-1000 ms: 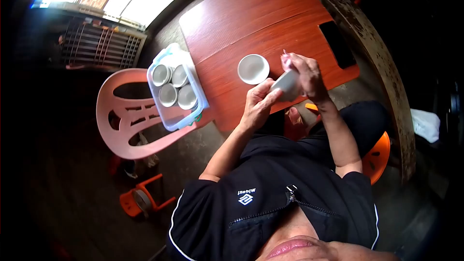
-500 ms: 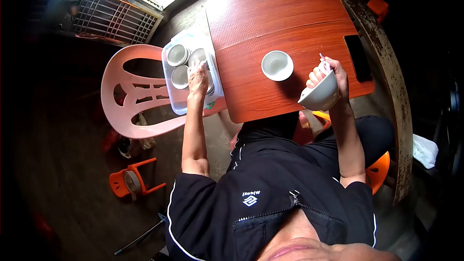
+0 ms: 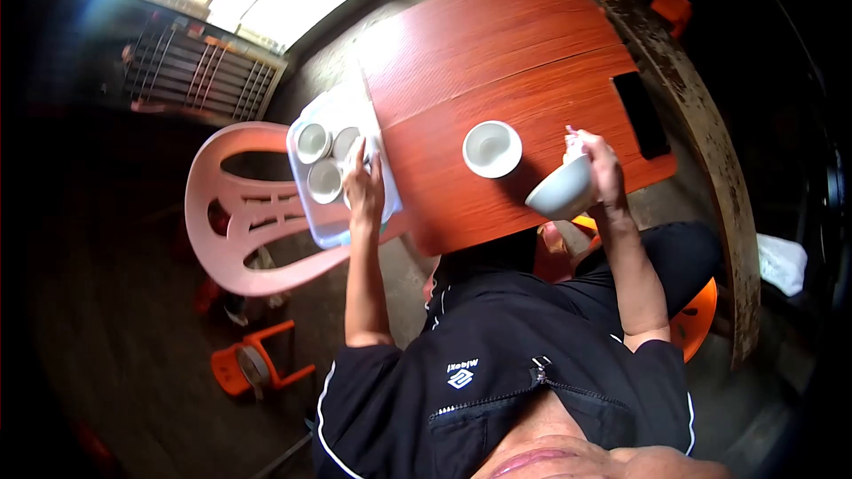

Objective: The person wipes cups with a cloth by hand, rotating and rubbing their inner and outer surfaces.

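A white bowl (image 3: 563,189) is tilted in my right hand (image 3: 607,176), whose fingers wrap its rim. A bit of pale pinkish cloth (image 3: 572,135) shows at those fingers, mostly hidden. On the red-brown table (image 3: 444,204) another white bowl (image 3: 493,150) stands upright. My left hand (image 3: 362,184) reaches into a clear plastic tub (image 3: 306,213) left of the table. Its fingers close at the rim of the upper right bowl (image 3: 346,144) there. Beside that bowl in the tub are a far bowl (image 3: 313,143) and a near bowl (image 3: 326,180).
The tub sits on a pink plastic chair (image 3: 209,213). A black phone-like slab (image 3: 641,113) lies at the table's right edge, beside a worn wooden plank (image 3: 710,160). A small orange chair (image 3: 232,372) stands on the floor at lower left. A white bag-like bundle (image 3: 781,264) is at right.
The camera view has shifted, so table and tub sit lower in the picture. The bowl in my right hand has turned to a flatter tilt. My left hand stays at the bowls in the tub.
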`<state>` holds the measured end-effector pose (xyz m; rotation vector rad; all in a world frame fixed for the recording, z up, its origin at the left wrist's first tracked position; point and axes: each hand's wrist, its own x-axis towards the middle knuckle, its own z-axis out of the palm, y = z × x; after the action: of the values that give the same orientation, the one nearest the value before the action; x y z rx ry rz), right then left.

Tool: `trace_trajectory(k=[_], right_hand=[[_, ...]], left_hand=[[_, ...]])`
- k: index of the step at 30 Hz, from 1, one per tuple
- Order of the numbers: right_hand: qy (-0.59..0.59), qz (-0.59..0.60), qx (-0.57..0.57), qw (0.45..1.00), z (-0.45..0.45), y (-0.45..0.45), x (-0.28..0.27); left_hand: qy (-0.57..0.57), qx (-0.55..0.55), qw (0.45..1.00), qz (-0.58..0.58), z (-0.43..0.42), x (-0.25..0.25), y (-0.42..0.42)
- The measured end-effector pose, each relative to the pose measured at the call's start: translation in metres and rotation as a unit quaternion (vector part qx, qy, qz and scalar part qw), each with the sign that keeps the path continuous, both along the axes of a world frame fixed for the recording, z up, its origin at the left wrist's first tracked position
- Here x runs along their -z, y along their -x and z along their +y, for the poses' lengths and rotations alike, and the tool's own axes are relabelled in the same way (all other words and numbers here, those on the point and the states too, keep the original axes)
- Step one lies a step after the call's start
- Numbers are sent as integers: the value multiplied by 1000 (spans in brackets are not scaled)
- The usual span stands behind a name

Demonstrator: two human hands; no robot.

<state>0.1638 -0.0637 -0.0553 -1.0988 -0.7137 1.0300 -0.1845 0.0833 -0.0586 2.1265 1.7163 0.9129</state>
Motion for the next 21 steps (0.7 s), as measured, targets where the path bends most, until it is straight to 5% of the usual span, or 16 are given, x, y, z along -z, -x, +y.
trace_trajectory(k=[2, 4, 7, 9, 11, 12, 14, 15, 16, 17, 19, 21], right_hand=[[-46, -194, 11, 980, -1, 5, -27], [-60, -231, 39, 970, 3, 17, -24], [-113, -537, 20, 835, 4, 18, -45], [-109, -546, 11, 830, 2, 20, -45], [-61, -277, 3, 959, 4, 21, -29], [-31, -175, 2, 984, 5, 21, -16], [17, 48, 37, 998, 8, 21, 9], [-6, 56, 87, 995, 7, 35, 32], [-57, 252, -13, 966, 4, 39, 45], [-55, 413, -43, 908, 1, 41, 42], [188, 514, 86, 833, 4, 34, -21], [71, 490, 26, 869, 15, 26, 11]], left_hand=[[-35, 137, 984, -106, -40, -46, -56], [-58, 232, 965, -105, -75, -71, -102], [125, 366, 905, -176, -106, -78, -152], [192, 366, 899, -144, -116, -59, -167], [365, 319, 855, -186, -113, -45, -168], [355, 311, 860, -195, -113, -51, -171], [386, 291, 774, -410, -117, -41, -178], [396, 266, 730, -489, -119, -41, -183], [422, 242, 690, -536, -122, -37, -186], [412, 244, 705, -524, -121, -39, -189], [383, 259, 762, -454, -114, -14, -185], [283, 264, 842, -375, -114, -23, -189]])
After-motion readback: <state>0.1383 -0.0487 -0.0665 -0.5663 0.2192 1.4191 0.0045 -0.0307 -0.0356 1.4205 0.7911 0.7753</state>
